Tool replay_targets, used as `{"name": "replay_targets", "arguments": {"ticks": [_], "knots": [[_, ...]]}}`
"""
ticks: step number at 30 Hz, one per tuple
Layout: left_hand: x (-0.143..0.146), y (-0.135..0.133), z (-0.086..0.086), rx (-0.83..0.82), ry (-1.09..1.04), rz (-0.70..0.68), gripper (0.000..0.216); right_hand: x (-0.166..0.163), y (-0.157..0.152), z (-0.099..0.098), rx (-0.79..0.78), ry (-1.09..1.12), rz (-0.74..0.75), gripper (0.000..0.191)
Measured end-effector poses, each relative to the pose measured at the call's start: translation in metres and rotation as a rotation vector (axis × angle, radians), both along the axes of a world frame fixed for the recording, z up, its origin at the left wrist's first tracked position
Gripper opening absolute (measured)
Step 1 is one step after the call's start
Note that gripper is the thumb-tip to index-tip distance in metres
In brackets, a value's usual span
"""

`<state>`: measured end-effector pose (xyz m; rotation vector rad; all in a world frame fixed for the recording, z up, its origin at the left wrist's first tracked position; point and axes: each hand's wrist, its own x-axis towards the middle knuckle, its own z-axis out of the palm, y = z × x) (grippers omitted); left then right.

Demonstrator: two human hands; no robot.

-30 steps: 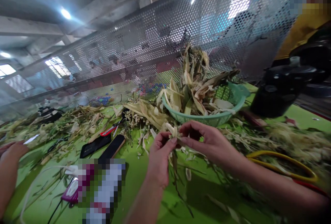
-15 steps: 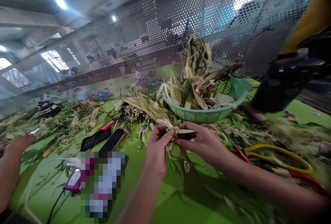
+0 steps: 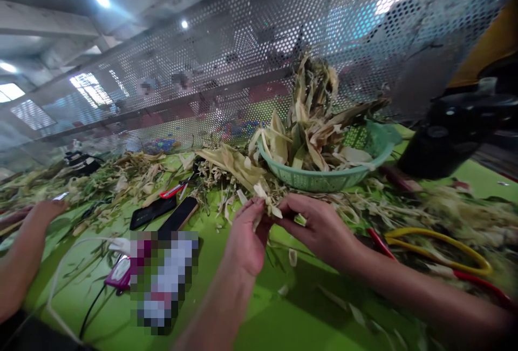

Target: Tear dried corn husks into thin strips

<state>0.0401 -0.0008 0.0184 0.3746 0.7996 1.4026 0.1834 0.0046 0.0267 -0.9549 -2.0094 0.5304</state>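
Over the green table, my left hand is closed around a small bundle of pale corn husk, its upper end poking out above the fingers. My right hand meets it from the right, thumb and fingers pinched at the bundle's side. The lower part of the bundle is hidden by my fingers. Just beyond both hands, a large dry husk leaf lies on the heap. Behind it stands a green plastic basket piled with dry corn husks.
Red-and-yellow-handled scissors lie right among husk fibres. A black container stands behind. Phones, a red cutter and a purple device with cables lie left. A co-worker's hand is farther left. A perforated metal screen closes the back.
My left hand has turned and its fingers have closed more over the husk. The pale strip that pointed right across my right fingers no longer sticks out. The view has shifted slightly.
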Motion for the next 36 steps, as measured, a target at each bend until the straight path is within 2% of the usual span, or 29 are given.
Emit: {"name": "replay_targets", "arguments": {"ticks": [2,4,7,9,14,19,25,28,33,36], "knots": [[-0.001,-0.001,0.001,0.026,0.045,-0.033,0.021,0.003,0.001,0.002,-0.067,0.007,0.017,0.010],[-0.002,-0.001,0.001,0.095,0.137,-0.066,0.019,0.009,0.003,0.006,-0.203,0.030,0.070,0.012],[-0.003,-0.002,0.001,0.235,0.319,-0.097,0.015,0.018,0.009,0.014,-0.423,0.156,0.157,0.023],[-0.004,-0.002,0.002,0.285,0.402,-0.125,0.015,0.021,0.011,0.018,-0.479,0.248,0.138,0.028],[-0.002,-0.006,0.003,0.308,0.474,-0.190,0.017,0.020,0.010,0.018,-0.374,0.295,0.008,0.023],[-0.001,-0.005,0.000,0.331,0.514,-0.220,0.018,0.018,0.009,0.016,-0.261,0.252,-0.034,0.015],[-0.003,-0.002,-0.003,0.382,0.632,-0.243,0.011,0.018,0.010,0.013,-0.202,0.170,-0.063,0.011],[-0.004,-0.003,-0.002,0.380,0.672,-0.233,0.010,0.018,0.012,0.012,-0.265,0.226,-0.032,0.014],[-0.003,-0.005,-0.002,0.380,0.654,-0.267,0.013,0.018,0.013,0.015,-0.518,0.365,0.137,0.028],[-0.003,-0.004,-0.003,0.401,0.659,-0.276,0.014,0.019,0.012,0.018,-0.522,0.405,0.137,0.024]]}}
